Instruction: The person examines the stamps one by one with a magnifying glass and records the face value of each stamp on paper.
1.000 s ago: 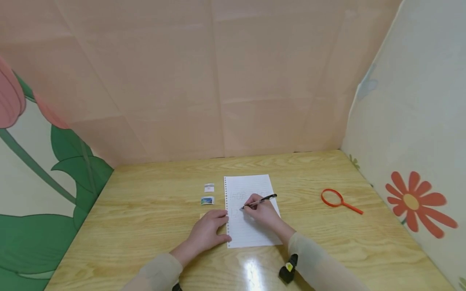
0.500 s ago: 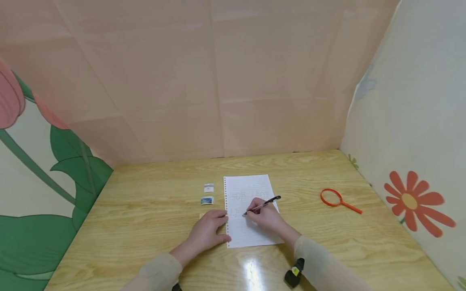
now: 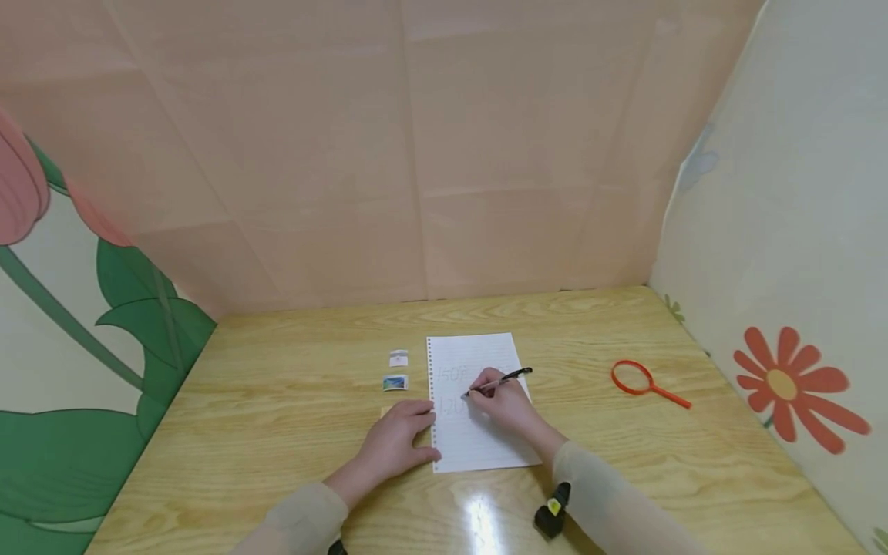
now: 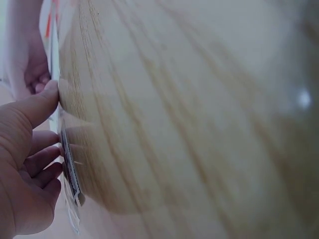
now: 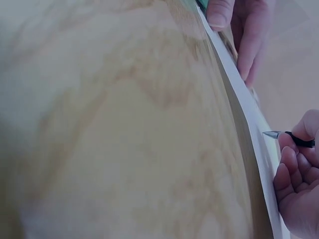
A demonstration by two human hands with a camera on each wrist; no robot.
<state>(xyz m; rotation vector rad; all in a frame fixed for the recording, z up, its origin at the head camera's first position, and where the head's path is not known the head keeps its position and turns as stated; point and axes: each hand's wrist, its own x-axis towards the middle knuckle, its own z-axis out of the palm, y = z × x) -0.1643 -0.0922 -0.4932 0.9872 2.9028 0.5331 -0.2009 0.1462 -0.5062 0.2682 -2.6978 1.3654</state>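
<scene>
A lined sheet of paper (image 3: pixel 479 451) with punched holes down its left side lies on the wooden table. My right hand (image 3: pixel 505 402) pinches a black pen (image 3: pixel 513 374), its tip at the sheet beside the second row of handwriting (image 3: pixel 447 406). In the right wrist view the pen's pointed tip (image 5: pixel 270 134) shows just over the paper. My left hand (image 3: pixel 397 438) rests at the sheet's left edge, thumb and fingertips on the holed margin, fingers relaxed. Beyond it lie two small stamp-like pictures, one pale (image 3: pixel 398 358) and one blue-green (image 3: pixel 395 382).
A red magnifying glass (image 3: pixel 632 377) lies to the right on the table (image 3: pixel 277 385). A pink covering (image 3: pixel 312 154) stands behind the table, with flower-painted panels at both sides. The corner of a pale tan piece (image 3: pixel 385 412) shows beside my left hand.
My right hand shifts slightly right and down with the pen, then back up. More marks show in the second row of writing. The left hand stays put.
</scene>
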